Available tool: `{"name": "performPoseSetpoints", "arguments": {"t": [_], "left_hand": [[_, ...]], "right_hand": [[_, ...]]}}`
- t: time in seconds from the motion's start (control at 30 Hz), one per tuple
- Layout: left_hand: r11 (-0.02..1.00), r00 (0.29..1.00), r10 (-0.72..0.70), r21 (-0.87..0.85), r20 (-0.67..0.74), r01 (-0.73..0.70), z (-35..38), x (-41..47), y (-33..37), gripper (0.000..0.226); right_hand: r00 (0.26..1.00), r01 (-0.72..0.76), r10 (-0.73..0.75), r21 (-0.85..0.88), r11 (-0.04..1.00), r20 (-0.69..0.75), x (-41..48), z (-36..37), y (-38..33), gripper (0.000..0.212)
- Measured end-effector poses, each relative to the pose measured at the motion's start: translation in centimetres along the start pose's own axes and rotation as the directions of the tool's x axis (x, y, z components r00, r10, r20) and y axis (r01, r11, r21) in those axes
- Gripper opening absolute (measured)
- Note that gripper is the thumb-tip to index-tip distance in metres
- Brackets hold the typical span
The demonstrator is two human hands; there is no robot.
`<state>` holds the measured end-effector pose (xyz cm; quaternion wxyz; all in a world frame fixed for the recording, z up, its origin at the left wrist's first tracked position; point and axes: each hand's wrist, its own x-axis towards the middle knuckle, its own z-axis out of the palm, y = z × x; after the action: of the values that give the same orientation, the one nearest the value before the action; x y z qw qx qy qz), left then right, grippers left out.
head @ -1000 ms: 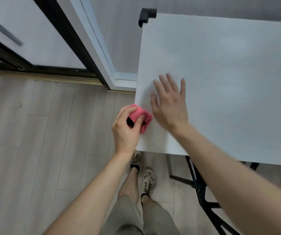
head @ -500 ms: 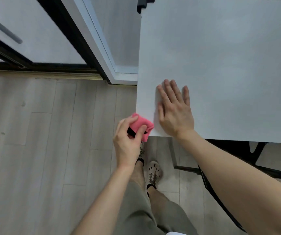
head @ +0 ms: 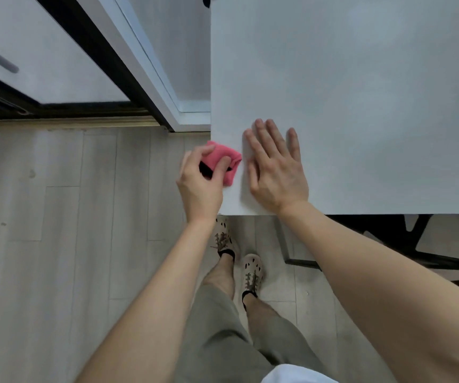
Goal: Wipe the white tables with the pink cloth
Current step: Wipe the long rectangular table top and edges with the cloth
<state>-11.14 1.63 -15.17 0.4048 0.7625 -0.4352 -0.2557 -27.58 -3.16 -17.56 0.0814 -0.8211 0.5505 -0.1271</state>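
Apparently early: your left hand (head: 199, 186) grips the bunched pink cloth (head: 224, 158) at the near left edge of the white table (head: 361, 92). Your right hand (head: 275, 172) lies flat and relaxed on the tabletop just beside it. Only 1 table shows, with most of it likely still to wipe.

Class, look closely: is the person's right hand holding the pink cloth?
No, the left hand grips the pink cloth at the edge of the white table, while the right hand lies flat on it.

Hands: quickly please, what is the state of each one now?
Left hand: holding the pink cloth, fingers curled around it.
Right hand: open, lying flat on the white table.
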Motion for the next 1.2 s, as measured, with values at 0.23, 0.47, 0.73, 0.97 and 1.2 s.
{"name": "performPoseSetpoints", "arguments": {"t": [0.23,0.47,0.73,0.97,1.2], "left_hand": [[0.980,0.887,-0.054,0.194,0.459,-0.041,-8.3,-2.8,-1.8,0.037],[0.984,0.936,-0.113,0.167,0.332,0.060,-12.7,4.2,1.1,0.046],[0.996,0.909,-0.045,-0.055,0.415,0.074,-7.4,13.1,10.6,0.060],[0.985,0.811,0.151,-0.155,0.566,-0.076,-1.9,16.4,15.9,0.058],[0.997,0.830,-0.014,-0.053,0.558,0.052,1.0,19.8,14.3,0.076]], "right_hand": [[0.996,-0.002,0.001,0.007,1.000,0.087,-0.1,-0.4,0.2,0.064],[0.959,-0.078,0.059,0.059,0.995,0.276,0.8,-2.8,-0.7,0.065],[0.785,-0.618,0.406,0.635,0.463,0.468,9.6,-11.7,-1.3,0.021],[0.747,-0.650,0.331,0.737,0.185,0.576,16.1,-14.6,1.3,0.047],[0.754,-0.651,0.361,0.546,0.528,0.549,20.7,-13.7,6.0,0.019]]}}
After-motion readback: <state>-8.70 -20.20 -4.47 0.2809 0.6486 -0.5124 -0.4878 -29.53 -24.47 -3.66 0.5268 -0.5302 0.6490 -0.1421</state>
